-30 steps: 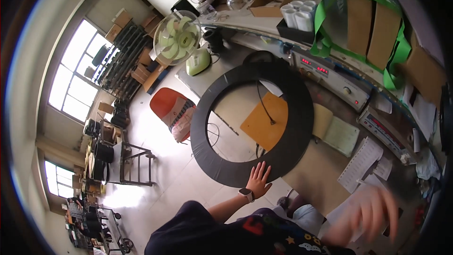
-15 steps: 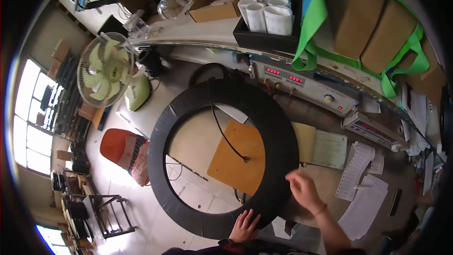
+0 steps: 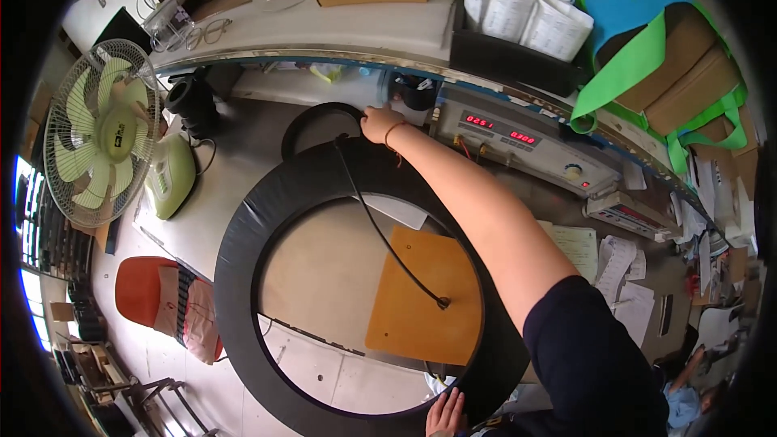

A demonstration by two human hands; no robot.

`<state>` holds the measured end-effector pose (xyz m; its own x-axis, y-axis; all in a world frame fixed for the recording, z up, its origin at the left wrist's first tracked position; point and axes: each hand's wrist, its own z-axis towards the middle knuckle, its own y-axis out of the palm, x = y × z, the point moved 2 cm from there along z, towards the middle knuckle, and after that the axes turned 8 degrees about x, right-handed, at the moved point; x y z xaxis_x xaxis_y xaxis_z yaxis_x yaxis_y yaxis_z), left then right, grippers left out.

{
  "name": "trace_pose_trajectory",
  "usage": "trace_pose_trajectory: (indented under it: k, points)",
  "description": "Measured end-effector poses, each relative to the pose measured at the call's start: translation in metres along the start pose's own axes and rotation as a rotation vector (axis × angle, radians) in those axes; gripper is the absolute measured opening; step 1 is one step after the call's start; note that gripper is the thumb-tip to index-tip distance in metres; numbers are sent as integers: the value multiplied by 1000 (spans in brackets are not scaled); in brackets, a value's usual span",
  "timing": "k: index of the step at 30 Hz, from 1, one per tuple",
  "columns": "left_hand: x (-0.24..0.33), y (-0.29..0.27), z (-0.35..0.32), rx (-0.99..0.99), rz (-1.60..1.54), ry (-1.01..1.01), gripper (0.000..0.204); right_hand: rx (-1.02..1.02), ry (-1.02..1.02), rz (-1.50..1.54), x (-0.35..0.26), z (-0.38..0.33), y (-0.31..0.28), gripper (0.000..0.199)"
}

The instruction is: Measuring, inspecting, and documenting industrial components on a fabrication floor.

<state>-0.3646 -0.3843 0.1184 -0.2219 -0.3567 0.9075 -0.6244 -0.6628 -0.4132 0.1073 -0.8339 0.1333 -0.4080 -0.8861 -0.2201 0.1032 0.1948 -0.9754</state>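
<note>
A large ring wrapped in black (image 3: 243, 275) stands in front of me, tilted, with its wide opening showing the bench and floor behind. My left hand (image 3: 445, 414) lies on its near edge with fingers stretched out. My right hand (image 3: 380, 124) reaches over the ring's far side, its fingers curled beside a smaller black ring (image 3: 293, 131). Whatever those fingers hold is hidden. A black cord (image 3: 380, 236) runs from the large ring's far top to a hole in an orange-brown board (image 3: 421, 299) seen through the opening.
A bench instrument with red digits (image 3: 518, 133) sits under the shelf edge. Paper cups (image 3: 506, 10) fill a black box on the shelf. A green fan (image 3: 113, 133) stands at the left, above a red chair (image 3: 146, 291). Papers (image 3: 635, 303) lie at the right.
My right hand has swung from the ring's near right side to its far side, by the smaller black ring. The left hand stays on the near edge. The whole view has shifted.
</note>
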Motion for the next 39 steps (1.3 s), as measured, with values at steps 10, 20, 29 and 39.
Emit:
trace_pose_trajectory:
  k: [10,20,29,39]
  points:
    - [-24,8,8,57,488,311,54,303,418,168,64,33,71,45]
    - [-6,4,12,3,395,123,57,526,373,1337,14,-44,-40,32]
    - [13,-30,64,-48,-275,3,28,313,435,1540,47,-410,-135,37]
    - [190,-14,179,-239,-515,47,22,540,290,1159,50,-546,-198,59]
